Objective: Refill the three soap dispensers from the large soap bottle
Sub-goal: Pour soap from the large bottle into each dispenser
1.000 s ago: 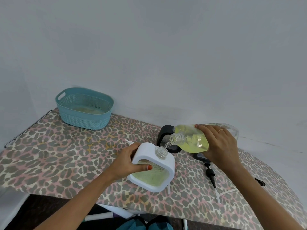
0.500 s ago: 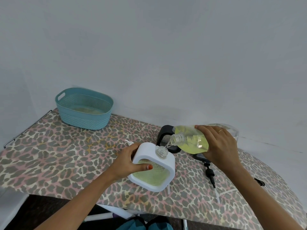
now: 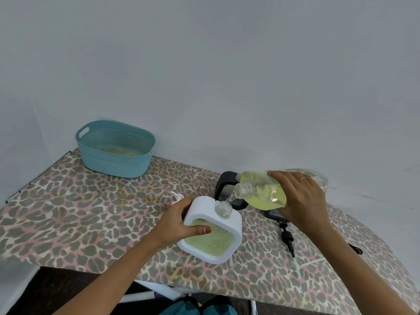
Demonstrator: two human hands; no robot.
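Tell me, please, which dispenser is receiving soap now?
The white dispenser held by the left hand: the stream from the large bottle enters its neck. The black dispenser stands behind it, unheld.

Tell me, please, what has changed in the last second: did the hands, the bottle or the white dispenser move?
Nothing visibly changed. The right hand still holds the large soap bottle tilted, its stream running into the neck of the white dispenser, which the left hand still grips. The black dispenser, the black pump and the teal basket lie where they were.
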